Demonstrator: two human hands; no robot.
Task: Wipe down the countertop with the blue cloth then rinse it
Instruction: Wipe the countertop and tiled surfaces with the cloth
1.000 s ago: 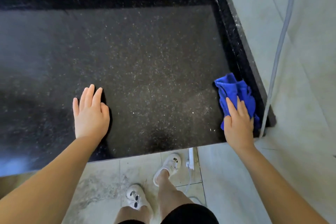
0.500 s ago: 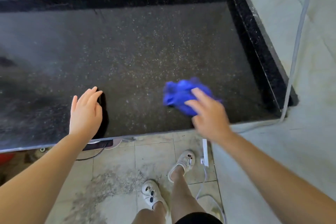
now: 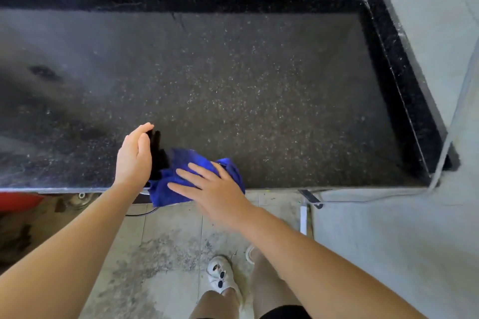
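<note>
The blue cloth (image 3: 178, 176) lies bunched at the front edge of the dark speckled countertop (image 3: 233, 85), and part of it hangs over the edge. My right hand (image 3: 207, 186) presses flat on the cloth with its fingers spread and straight. My left hand (image 3: 134, 155) stands on its side just left of the cloth, fingers straight and together, raised a little off the counter. It holds nothing.
A raised black rim (image 3: 399, 80) runs along the back and right side of the counter. A pale wall with a thin cable (image 3: 451, 137) stands to the right. Below the edge are the tiled floor (image 3: 168, 254), my feet in white shoes, and something red (image 3: 18, 201) at the left.
My right hand has swept the cloth from the right end of the counter leftward to the front edge beside my left hand. My left hand lifted off the surface and turned on its side.
</note>
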